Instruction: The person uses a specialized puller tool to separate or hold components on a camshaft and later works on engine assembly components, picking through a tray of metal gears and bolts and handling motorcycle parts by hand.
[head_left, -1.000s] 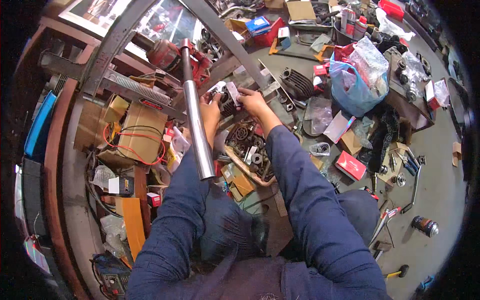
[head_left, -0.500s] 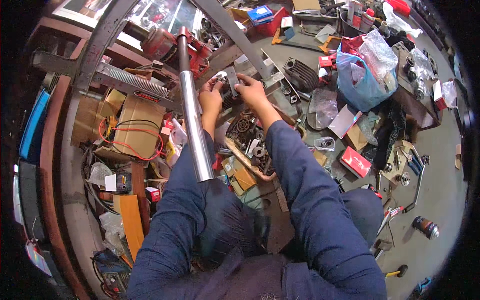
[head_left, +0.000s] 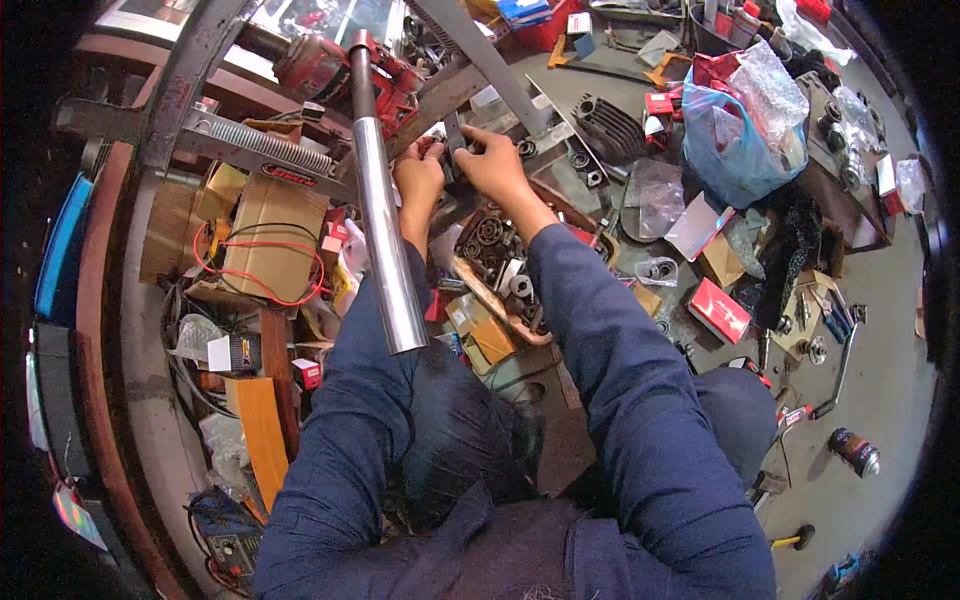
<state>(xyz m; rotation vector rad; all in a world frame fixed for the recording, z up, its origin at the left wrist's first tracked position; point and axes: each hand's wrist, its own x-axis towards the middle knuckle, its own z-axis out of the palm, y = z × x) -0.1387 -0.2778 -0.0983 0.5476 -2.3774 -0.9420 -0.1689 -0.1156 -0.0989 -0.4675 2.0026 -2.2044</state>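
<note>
Both my hands are together at the foot of a metal press frame (head_left: pixel 500 75). A grey flat metal plate (head_left: pixel 452 137) stands upright between them. My right hand (head_left: pixel 497 172) is closed at the plate's right edge, thumb and forefinger on it. Just left of the plate, my left hand (head_left: pixel 418 180) has its fingers closed round a small part that I cannot make out. A long shiny steel handle tube (head_left: pixel 388 240) slants down in front of my left forearm, its dark upper end beside the red jack (head_left: pixel 312 68).
Close below my hands is a tray (head_left: pixel 480 290) of greasy metal parts. Open cardboard boxes (head_left: pixel 275 235) and a coil spring (head_left: pixel 260 140) are at left. To the right lie a finned cylinder (head_left: pixel 608 125), a blue plastic bag (head_left: pixel 730 150), a red box (head_left: pixel 718 310) and a spray can (head_left: pixel 853 453).
The plate and both my hands have shifted slightly up and left in the picture. The plate is now more upright, and the view itself has moved a little.
</note>
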